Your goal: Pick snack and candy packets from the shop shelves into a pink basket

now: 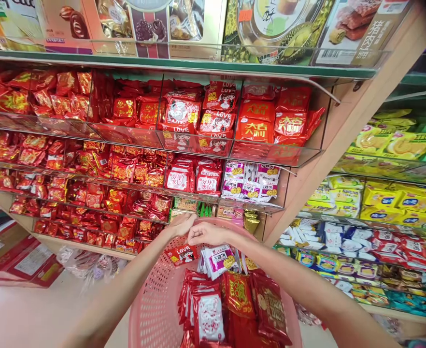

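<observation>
My left hand is at the far rim of a pink perforated basket, in front of the lowest shelf, its fingers stretched out to the right. Close beside it, my right hand has its fingers curled into a pinch over the basket; what lies between them is too small to make out. Below the hands a red LOVE packet lies at the basket's far side. White and purple packets, red packets with a white label and dark red packets fill the basket's middle and right.
Shelves with clear fronts hold rows of red packets ahead. A wooden upright separates them from shelves of yellow packets at the right. Boxed goods stand on top. Red cartons and plastic bags lie at the left.
</observation>
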Tool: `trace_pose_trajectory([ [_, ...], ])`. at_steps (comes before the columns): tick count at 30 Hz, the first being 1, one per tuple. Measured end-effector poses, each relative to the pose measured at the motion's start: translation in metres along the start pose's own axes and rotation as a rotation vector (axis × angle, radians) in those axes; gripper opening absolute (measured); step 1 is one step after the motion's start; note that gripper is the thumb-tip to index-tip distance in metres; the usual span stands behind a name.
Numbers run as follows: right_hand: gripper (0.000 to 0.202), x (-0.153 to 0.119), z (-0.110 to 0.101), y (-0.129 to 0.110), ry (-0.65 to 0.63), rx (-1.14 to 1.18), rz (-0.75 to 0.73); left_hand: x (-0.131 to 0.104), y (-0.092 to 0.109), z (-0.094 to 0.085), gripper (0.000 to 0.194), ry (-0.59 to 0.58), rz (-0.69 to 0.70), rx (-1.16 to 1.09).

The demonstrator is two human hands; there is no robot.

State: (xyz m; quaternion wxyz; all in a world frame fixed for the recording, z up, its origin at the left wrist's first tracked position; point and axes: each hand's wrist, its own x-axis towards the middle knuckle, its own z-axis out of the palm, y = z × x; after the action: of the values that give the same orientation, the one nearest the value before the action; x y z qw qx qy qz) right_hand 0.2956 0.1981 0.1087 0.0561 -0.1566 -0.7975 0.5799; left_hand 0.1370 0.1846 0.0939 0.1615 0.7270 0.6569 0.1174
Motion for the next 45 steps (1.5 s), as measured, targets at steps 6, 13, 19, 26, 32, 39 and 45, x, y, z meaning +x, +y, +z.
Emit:
trace_pose_trajectory([
  [6,0.017,0.005,-0.001,0.014,-0.033,-0.102,0.151,-0.002,0.006,-0.003,0.053,0.014,-0.010,-0.019],
  [13,0.025,0.007,0.004,0.010,-0.004,-0.182,0.290,-0.006,0.008,-0.002,0.050,0.020,-0.007,-0.040],
  [19,0.030,-0.021,0.012,-0.008,0.087,-0.224,0.230,-0.012,0.007,-0.002,0.047,0.020,-0.022,-0.047],
  [26,0.033,-0.050,0.017,-0.002,0.147,-0.436,0.130,-0.016,0.008,-0.006,0.050,0.010,-0.057,-0.026],
  [32,0.022,0.020,0.017,0.020,0.014,-0.717,0.144,-0.017,0.007,-0.006,0.049,0.012,-0.029,-0.016],
  [39,0.007,0.037,0.024,0.028,-0.043,-0.897,0.229,-0.016,0.003,0.000,0.051,0.018,-0.005,-0.017],
  [45,0.015,0.039,0.024,0.034,-0.072,-0.939,0.359,-0.016,0.000,0.003,0.052,0.018,0.000,-0.030],
])
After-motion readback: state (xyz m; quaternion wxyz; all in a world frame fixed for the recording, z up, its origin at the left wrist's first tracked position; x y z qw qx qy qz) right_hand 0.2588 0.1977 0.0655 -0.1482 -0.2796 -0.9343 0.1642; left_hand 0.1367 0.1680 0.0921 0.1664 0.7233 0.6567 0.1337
